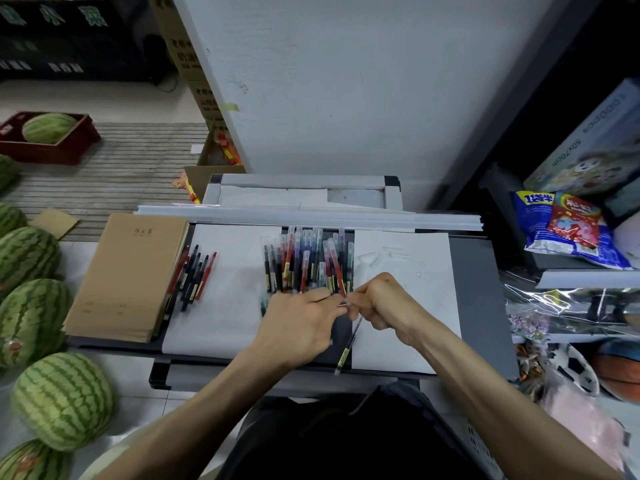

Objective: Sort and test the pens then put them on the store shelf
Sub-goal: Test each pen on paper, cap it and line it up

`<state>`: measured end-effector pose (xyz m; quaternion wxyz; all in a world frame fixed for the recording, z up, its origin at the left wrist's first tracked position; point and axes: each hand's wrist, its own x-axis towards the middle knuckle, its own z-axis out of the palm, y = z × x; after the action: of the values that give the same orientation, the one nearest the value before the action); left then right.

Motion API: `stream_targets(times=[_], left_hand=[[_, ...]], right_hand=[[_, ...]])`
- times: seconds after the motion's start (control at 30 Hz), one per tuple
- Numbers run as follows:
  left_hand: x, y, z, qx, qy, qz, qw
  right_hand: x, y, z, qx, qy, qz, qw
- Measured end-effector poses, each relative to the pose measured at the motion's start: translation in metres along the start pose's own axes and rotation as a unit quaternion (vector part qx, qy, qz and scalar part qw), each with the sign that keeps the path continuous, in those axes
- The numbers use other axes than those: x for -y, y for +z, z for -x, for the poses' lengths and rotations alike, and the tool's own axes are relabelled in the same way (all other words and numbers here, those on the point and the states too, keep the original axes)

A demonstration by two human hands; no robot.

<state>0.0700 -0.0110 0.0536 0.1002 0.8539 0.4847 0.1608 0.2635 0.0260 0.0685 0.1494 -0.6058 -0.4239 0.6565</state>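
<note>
A pile of several capped pens [308, 261] in mixed colours lies across the middle of the grey table [478, 306]. A smaller group of red and black pens [192, 275] lies to the left on a white sheet [225, 306]. My right hand [384, 303] grips a black pen [348, 348] with a yellow label, its body slanting down toward me. My left hand [301, 323] pinches the tip end of that same pen, just below the pile. A second white sheet [412, 306] lies under my right hand.
A stack of brown notebooks [131, 271] sits at the table's left end. Several watermelons [62, 400] line the floor on the left. Shelves [588, 278] with snack bags and balls stand on the right. A white wall panel [346, 81] rises behind the table.
</note>
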Motion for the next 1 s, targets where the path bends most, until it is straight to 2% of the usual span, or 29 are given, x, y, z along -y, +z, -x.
stream_targets(times=[0.1,0.2,0.27,0.37,0.43,0.57,0.7,0.83,1.0], left_hand=[[-0.003,0.003,-0.007,0.019,-0.092,0.095,0.991],[-0.003,0.015,-0.015,0.056,-0.165,0.157,0.972],[0.001,0.026,-0.017,0.068,-0.216,0.167,0.96],[0.011,0.039,-0.02,0.082,-0.295,0.171,0.937],[0.016,0.045,-0.025,0.084,-0.33,0.167,0.925],[0.019,0.054,-0.039,0.084,-0.358,0.147,0.918],[0.019,0.061,-0.042,0.119,-0.346,0.101,0.925],[0.018,0.063,-0.044,0.134,-0.338,0.081,0.928],[0.02,0.063,-0.045,0.132,-0.34,0.079,0.928]], right_hand=[[0.004,-0.006,-0.002,-0.012,-0.026,0.029,0.999],[-0.001,-0.015,-0.013,-0.053,-0.052,0.112,0.991],[-0.015,-0.024,-0.028,-0.134,-0.055,0.23,0.962],[-0.038,-0.045,-0.043,-0.278,-0.039,0.357,0.891],[-0.052,-0.058,-0.052,-0.307,-0.04,0.392,0.866],[-0.061,-0.061,-0.066,-0.298,-0.077,0.449,0.839],[-0.055,-0.05,-0.077,-0.263,-0.13,0.454,0.841],[-0.051,-0.043,-0.086,-0.245,-0.135,0.468,0.838],[-0.05,-0.04,-0.095,-0.26,-0.124,0.476,0.831]])
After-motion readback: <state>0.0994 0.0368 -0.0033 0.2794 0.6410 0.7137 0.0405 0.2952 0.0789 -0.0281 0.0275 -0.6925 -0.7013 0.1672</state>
